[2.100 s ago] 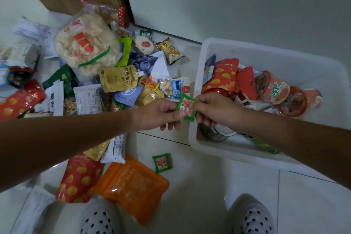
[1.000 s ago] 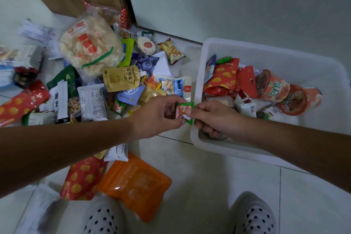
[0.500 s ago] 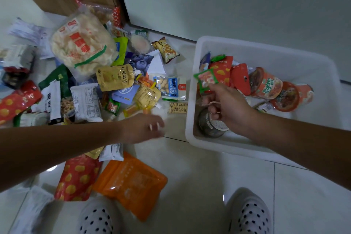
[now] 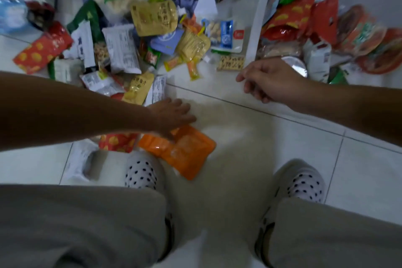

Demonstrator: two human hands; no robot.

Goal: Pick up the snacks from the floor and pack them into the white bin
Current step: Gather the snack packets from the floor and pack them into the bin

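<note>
Orange pouch [image 4: 185, 150] under left grip [image 4: 171, 115], fingers spread, right grip [image 4: 267, 80] loose, empty, by white bin [image 4: 253, 28].

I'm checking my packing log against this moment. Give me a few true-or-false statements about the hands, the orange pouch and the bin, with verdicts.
1. The left hand reaches the orange pouch. True.
2. The right hand holds a green packet. False: it holds nothing.
3. The orange pouch lies in the white bin. False: it lies on the floor beside a dotted shoe.
4. The yellow pouch lies outside the bin. True.
</note>
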